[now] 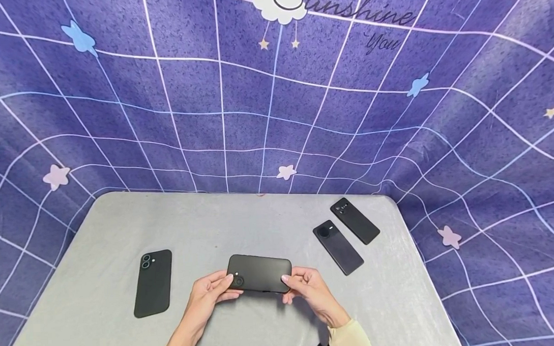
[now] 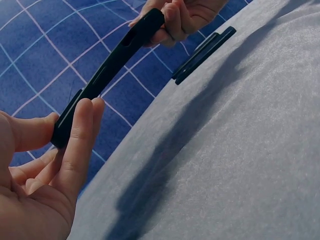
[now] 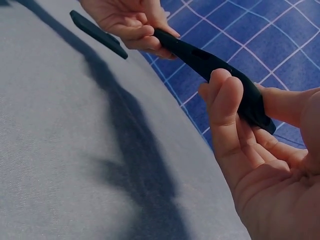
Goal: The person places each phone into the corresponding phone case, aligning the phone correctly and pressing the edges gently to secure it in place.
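A black smartphone (image 1: 262, 273) is held sideways above the table, its dark back and camera corner turned toward the head camera. My left hand (image 1: 207, 297) grips the camera end, thumb on the back and fingers at the underside. At the opposite end my right hand (image 1: 312, 291) pinches it likewise between thumb and fingers. In the left wrist view the phone (image 2: 107, 75) appears edge-on, with a slot-like cutout along its side. The right wrist view shows the phone (image 3: 200, 59) between both hands. Its screen side is hidden.
Left of my hands lies a black phone (image 1: 153, 284) with two lenses, back up. To the right are a dark phone (image 1: 339, 249) with a round camera and another black phone (image 1: 357, 223) behind it. A purple grid-patterned curtain (image 1: 188, 130) encloses the grey table (image 1: 242, 220).
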